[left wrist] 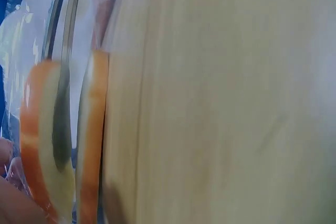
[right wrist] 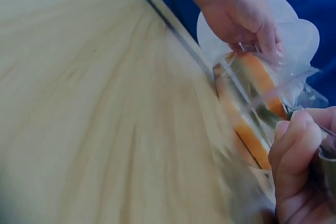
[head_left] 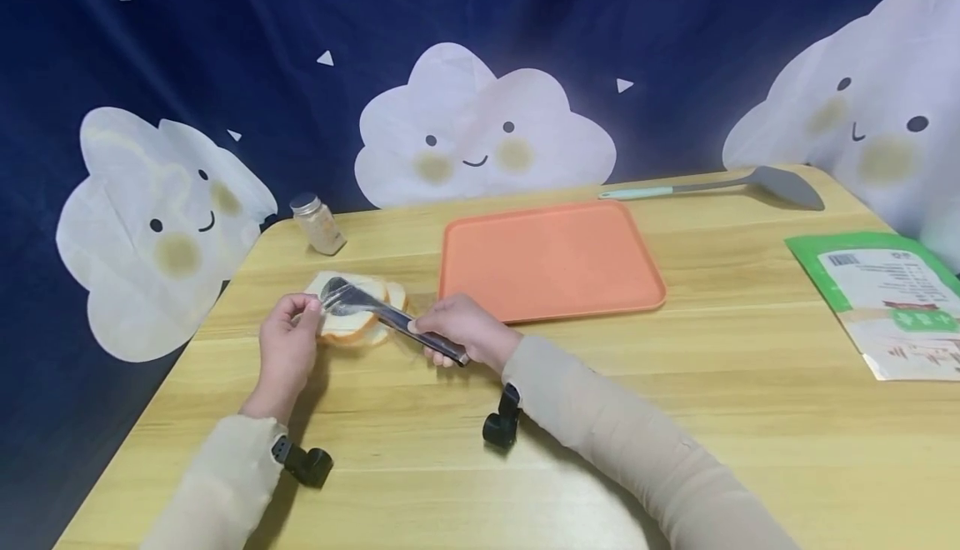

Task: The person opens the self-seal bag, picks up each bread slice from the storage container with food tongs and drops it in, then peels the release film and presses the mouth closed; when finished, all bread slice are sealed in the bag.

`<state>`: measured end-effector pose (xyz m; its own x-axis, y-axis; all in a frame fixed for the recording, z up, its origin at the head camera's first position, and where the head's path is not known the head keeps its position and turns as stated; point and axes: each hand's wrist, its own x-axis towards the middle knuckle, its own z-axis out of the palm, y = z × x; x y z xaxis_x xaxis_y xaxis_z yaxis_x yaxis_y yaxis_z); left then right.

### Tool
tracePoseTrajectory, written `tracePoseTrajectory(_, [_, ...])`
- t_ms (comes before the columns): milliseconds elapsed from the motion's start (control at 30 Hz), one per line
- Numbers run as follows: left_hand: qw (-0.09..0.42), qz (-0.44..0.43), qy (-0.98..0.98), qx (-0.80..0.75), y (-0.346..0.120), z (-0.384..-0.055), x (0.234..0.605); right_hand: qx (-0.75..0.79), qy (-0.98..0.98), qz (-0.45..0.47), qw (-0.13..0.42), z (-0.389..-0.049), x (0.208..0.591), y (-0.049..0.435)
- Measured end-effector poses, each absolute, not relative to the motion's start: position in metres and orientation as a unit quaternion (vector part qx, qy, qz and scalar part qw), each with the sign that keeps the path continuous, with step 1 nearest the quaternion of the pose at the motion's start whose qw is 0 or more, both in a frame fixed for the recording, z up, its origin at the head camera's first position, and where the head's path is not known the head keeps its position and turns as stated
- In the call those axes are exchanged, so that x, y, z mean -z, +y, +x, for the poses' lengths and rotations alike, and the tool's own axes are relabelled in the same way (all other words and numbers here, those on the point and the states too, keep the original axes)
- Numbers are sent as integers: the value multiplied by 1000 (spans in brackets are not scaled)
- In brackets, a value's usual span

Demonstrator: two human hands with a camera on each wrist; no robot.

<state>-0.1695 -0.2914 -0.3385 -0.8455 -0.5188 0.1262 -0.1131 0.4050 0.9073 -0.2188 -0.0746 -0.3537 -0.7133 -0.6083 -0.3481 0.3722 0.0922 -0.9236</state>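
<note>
Two slices of bread (head_left: pixel 352 282) with orange-brown crusts lie at the table's left, inside a clear plastic bag (left wrist: pixel 31 19). My right hand (head_left: pixel 461 329) grips the handle of metal tongs (head_left: pixel 392 314), whose dark heads reach into the bag. In the left wrist view, one tong head (left wrist: pixel 61 124) lies between the two slices; the other is mostly hidden behind the upper slice (left wrist: pixel 32 129). My left hand (head_left: pixel 288 346) pinches the bag at the bread's left edge, as the right wrist view also shows.
An orange tray (head_left: pixel 551 258) lies right of the bread. Behind the bread stands a spice jar (head_left: pixel 318 223) with a dark lid. A spatula (head_left: pixel 712 186) with a mint handle rests along the back edge. A green and white packet (head_left: pixel 892 304) lies at the right.
</note>
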Motion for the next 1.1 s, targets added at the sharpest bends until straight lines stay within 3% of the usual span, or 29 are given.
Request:
tracePoseTrajectory(300, [187,166,-804,539,-285,-165,339,689,623,-65,365,-217,356,-79])
tracePoseTrajectory(633, [180,197,-803,533,-289,-170,345,688,646,-42,327,-204,356,-83])
tracePoseTrajectory(1100, [185,222,-804,519,-292,-176,347,652,663,-72,362,-199,341,-58])
